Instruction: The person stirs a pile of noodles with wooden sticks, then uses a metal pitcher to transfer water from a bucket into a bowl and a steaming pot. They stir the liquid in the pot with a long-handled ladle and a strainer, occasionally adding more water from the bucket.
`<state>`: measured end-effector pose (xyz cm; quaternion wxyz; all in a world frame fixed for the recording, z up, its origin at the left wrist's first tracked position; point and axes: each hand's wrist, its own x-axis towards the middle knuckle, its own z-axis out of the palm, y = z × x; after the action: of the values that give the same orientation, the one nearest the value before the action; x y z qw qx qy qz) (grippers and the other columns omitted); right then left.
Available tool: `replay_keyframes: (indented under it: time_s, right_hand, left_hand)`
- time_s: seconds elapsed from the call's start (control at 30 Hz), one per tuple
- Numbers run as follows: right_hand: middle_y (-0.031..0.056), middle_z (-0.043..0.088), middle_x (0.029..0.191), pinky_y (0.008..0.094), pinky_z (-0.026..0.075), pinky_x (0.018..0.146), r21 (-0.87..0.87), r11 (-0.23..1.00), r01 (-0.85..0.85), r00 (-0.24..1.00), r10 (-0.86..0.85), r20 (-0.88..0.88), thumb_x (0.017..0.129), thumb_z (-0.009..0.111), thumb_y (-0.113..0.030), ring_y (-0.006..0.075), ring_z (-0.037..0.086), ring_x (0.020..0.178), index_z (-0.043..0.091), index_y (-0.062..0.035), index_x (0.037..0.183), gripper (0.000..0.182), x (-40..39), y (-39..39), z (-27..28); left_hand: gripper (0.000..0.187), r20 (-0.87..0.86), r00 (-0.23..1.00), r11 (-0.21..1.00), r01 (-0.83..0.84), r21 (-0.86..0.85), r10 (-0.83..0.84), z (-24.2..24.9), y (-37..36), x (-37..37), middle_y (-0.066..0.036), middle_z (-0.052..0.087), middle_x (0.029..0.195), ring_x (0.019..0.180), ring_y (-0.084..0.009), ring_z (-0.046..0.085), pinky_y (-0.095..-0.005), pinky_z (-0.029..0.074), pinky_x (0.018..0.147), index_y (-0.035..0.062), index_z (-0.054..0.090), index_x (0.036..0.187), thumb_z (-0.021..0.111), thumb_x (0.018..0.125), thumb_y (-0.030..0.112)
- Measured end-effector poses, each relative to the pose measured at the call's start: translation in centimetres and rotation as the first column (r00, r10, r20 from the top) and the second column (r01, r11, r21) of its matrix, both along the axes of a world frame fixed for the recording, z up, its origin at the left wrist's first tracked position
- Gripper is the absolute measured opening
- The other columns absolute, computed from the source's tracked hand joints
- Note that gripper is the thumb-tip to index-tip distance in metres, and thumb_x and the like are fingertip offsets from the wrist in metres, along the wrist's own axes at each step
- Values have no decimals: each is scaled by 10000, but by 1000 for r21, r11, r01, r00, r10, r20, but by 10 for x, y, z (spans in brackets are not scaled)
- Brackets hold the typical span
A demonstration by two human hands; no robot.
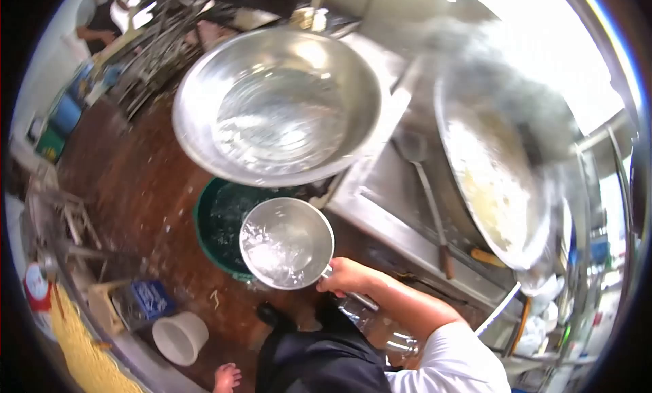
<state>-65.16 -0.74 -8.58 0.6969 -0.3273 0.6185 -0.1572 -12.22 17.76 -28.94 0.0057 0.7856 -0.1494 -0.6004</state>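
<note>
My right hand (338, 277) grips the handle of a metal saucepan (314, 228) with water in it. The saucepan is held over a green tub (206, 233), which also has water in it and is partly covered by the pan. Just beyond, a large steel basin (198, 118) with clear water overlaps the tub's far edge. Low in the view, away from the pan, is my left hand (228, 377), its fingers slightly apart and nothing in them.
To the right, a wide steaming pan (456, 182) of pale, bubbling contents sits on a metal stove top (380, 196). A long-handled utensil (428, 189) lies alongside. At lower left are a white bucket (180, 337) and a yellow mass (85, 342). Another person (102, 34) stands far left.
</note>
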Motion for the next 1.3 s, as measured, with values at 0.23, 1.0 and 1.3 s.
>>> replay_keyframes:
  time_s: [0.23, 1.0, 1.3]
  right_hand:
    - [11, 530, 632, 259, 428, 457, -115, 959, 259, 965, -261, -1, 743, 703, -159, 103, 520, 517, 562, -48, 849, 208, -102, 81, 124]
    - [-15, 378, 599, 256, 399, 499, -109, 627, 772, -96, 284, 954, 995, 323, -165, 112, 422, 470, 372, -117, 790, 216, -292, 34, 119]
    - [4, 391, 617, 269, 371, 472, -360, 824, 438, 149, 328, 933, 986, 354, -138, 113, 396, 468, 398, -82, 881, 127, -132, -73, 173]
  left_hand:
    - [382, -132, 973, 972, 168, -163, -190, -2, -77, -89, -33, 623, 841, 689, -166, 595, -333, 485, 578, 120, 518, 1227, 575, 896, 303]
    - [356, 86, 996, 931, 58, -361, -29, 87, -22, -99, -11, 596, 747, 588, -124, 545, -301, 447, 471, 86, 664, 1030, 637, 852, 394]
    - [245, 233, 936, 848, 341, -406, -265, 18, 67, -33, -157, 669, 875, 818, -338, 651, -450, 533, 734, 62, 675, 860, 637, 752, 279]
